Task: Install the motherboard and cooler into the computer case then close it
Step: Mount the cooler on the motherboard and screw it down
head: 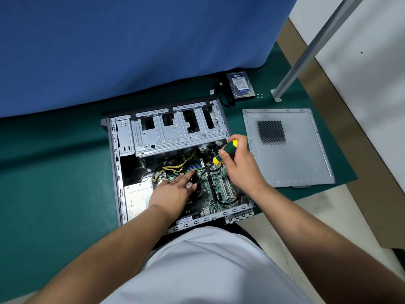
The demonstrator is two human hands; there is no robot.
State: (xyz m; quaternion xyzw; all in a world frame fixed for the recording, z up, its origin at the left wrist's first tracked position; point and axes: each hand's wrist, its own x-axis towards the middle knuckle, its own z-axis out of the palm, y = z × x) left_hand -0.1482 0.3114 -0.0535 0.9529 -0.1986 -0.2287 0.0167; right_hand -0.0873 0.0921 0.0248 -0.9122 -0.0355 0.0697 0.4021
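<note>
- In the head view, we hold a green-and-yellow screwdriver (225,152) in our right hand (240,163), fingers curled round the handle. The handle tilts up toward the far right; the dark shaft runs down and left to the board, near the cooler's far right corner.
- Our left hand (175,189) lies with fingers straight on the CPU cooler (197,186), pressing it flat and gripping nothing.
- The motherboard (219,185) already lies in the open computer case (122,172), in its near right part, expansion slots toward the right wall.
- The case lies on its side on the green mat (54,172), which covers the surface. Its long axis runs near to far, drive cage (175,132) at the far end, rear panel toward us.
- The power supply (137,199) sits in the near left corner of the case, and yellow cables (186,162) loop just beyond the cooler.
- The side panel (289,148) lies flat on the mat to the right of the case, clear of it, long axis also near to far. A hard drive (240,85) and small screws (260,95) lie by the mat's far edge.
- What could go wrong, as we judge it:
  - The tilted shaft could slip off the screw and gouge the board.
  - Uneven pressure from our left hand could let the cooler seat crooked.
  - The yellow cables could get trapped beneath the cooler or snag the fan.
  - A dropped screw could vanish beneath the board.
</note>
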